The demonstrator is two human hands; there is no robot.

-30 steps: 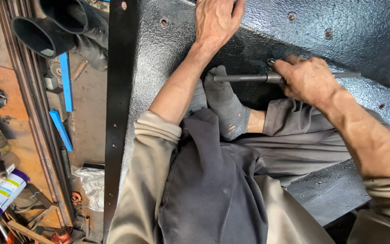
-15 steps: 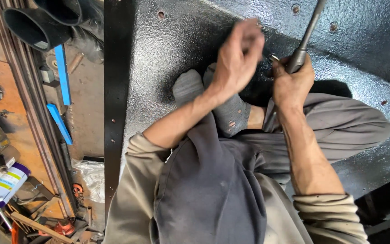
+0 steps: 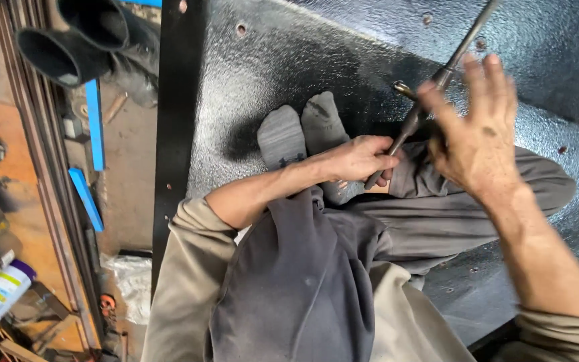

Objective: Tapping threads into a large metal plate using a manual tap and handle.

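I see my left hand [image 3: 356, 159] gripping the wrench [image 3: 437, 84] low; my right hand [image 3: 474, 131] spread wide beside it; it could slip off the bolt [image 3: 401, 87]

A textured black metal panel [image 3: 289, 74] bears the person's grey-socked feet [image 3: 303, 131].
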